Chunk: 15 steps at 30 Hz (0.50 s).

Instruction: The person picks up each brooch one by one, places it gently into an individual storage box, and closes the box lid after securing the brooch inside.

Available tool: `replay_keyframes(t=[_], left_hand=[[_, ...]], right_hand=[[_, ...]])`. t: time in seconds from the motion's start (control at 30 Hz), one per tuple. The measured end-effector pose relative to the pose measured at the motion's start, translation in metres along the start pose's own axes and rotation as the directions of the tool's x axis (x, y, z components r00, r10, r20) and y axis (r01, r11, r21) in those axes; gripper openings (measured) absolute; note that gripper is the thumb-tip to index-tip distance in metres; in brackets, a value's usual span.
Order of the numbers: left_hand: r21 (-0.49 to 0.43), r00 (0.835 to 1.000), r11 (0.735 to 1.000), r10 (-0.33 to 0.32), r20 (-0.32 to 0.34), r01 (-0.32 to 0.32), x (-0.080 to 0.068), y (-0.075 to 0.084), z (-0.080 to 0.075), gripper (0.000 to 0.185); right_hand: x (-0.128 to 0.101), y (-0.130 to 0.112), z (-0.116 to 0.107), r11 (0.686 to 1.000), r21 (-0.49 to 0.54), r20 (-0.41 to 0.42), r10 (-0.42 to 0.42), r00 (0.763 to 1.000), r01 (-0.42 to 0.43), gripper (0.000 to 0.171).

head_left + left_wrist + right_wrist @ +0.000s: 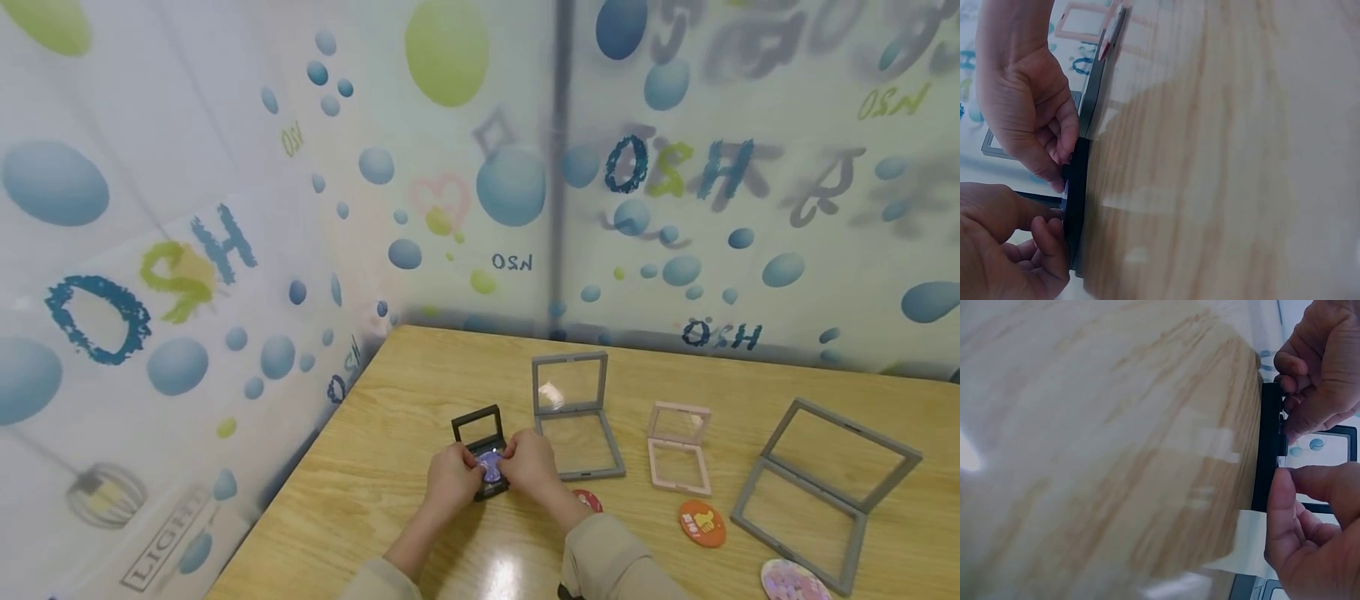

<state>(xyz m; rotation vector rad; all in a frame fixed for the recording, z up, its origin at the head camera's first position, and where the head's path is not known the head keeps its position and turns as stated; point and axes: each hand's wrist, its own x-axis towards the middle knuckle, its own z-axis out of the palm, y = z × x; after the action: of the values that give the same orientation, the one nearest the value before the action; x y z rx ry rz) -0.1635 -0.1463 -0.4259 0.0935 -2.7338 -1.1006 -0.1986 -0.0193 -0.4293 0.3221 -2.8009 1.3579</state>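
Wood-grain table point(390, 500) in a corner of bubble-print walls. Small black frame case point(480, 446) sits open near the table's left-front area. Left hand point(452, 479) and right hand point(530, 465) both pinch its base, fingers curled over a bluish badge point(491, 465) inside.

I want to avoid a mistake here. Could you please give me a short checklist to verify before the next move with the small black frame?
1. Left hand on the black frame: ok.
2. Right hand on the frame too: ok.
3. Frame lid standing open: ok.
4. Blue badge centred in the frame: cannot tell, fingers cover it.
5. Frame base resting on the table: ok.
6. Grey frame apart from the hands: ok.
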Motion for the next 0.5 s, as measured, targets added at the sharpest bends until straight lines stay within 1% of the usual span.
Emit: replay_keyframes(t=[0.17, 0.27, 0.37, 0.43, 0.5], left_hand=[[-0.014, 1.000, 1.000, 0.005, -0.017, -0.006, -0.002, -0.002, 0.002, 0.013], [-0.022, 0.999, 1.000, -0.010, -0.032, 0.009, -0.002, -0.003, 0.000, 0.014], [-0.036, 0.997, 0.998, -0.056, -0.046, 0.055, 0.000, -0.005, -0.008, 0.013], [-0.054, 0.995, 0.995, -0.090, -0.048, 0.088, 0.002, -0.006, -0.017, 0.012], [-0.064, 0.992, 0.991, -0.121, -0.045, 0.118, 0.006, -0.007, -0.025, 0.010]], right_hand=[[-0.001, 0.002, -0.002, 0.999, -0.032, -0.013, -0.038, 0.999, 0.037, 0.015], [-0.001, 0.003, -0.006, 0.998, -0.037, -0.003, -0.053, 0.999, 0.053, 0.013], [0.000, 0.002, -0.015, 0.995, -0.046, 0.011, -0.083, 0.997, 0.083, 0.012], [0.000, 0.000, -0.021, 0.991, -0.081, 0.032, -0.100, 0.994, 0.103, 0.014], [-0.001, -0.001, -0.027, 0.984, -0.134, 0.069, -0.106, 0.992, 0.115, 0.020]])
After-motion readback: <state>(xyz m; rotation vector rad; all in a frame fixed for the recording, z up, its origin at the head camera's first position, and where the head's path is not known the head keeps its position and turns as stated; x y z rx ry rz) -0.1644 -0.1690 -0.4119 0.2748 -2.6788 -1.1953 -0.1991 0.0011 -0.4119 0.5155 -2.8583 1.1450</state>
